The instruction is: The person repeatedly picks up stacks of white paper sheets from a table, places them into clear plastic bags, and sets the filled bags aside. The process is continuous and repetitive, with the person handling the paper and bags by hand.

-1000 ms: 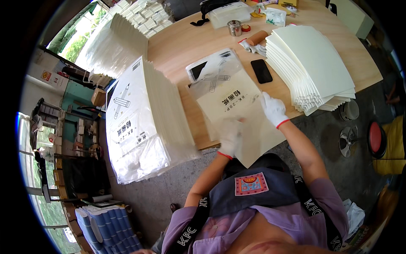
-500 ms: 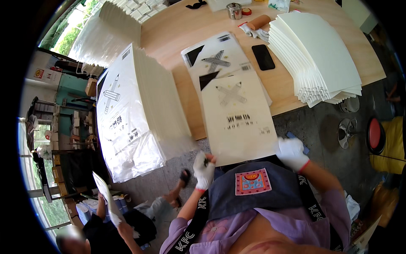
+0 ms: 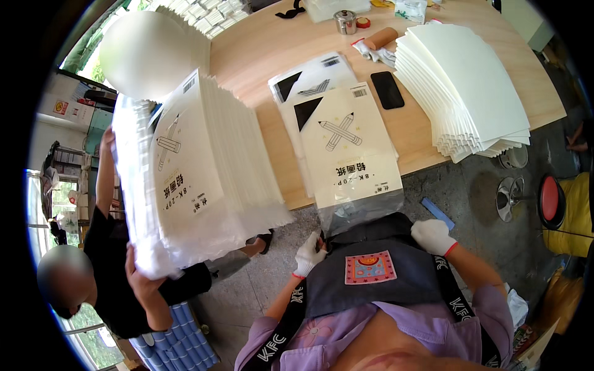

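Note:
In front of me a clear plastic sleeve with a cream drawing-paper pack [image 3: 348, 148] inside lies over the table's near edge, crossed pencils printed on it. Its transparent end [image 3: 365, 210] hangs toward my apron. My left hand [image 3: 309, 255], in a white glove with some fingertips bare, is closed beside the sleeve's near left corner; whatever it pinches is too small to make out. My right hand [image 3: 432, 237], also gloved, is curled near the apron's right side, apart from the pack, with its fingertips hidden. Beneath the pack lie similar sleeves [image 3: 315, 67].
On the left rises a tall stack of filled sleeves [image 3: 185, 142]; a co-worker's hands [image 3: 143, 278] hold a plastic-covered bundle [image 3: 137, 204] against it. Fanned white paper [image 3: 464, 80], a black phone [image 3: 387, 90], spare gloves [image 3: 374, 53] and a metal pot [image 3: 344, 22] are on the table [image 3: 244, 62].
The pack has moved away from me, exposing the sleeve's clear end. Both my hands have shifted slightly; the right has left the pack's edge. The co-worker has brought a bundle up to the left stack.

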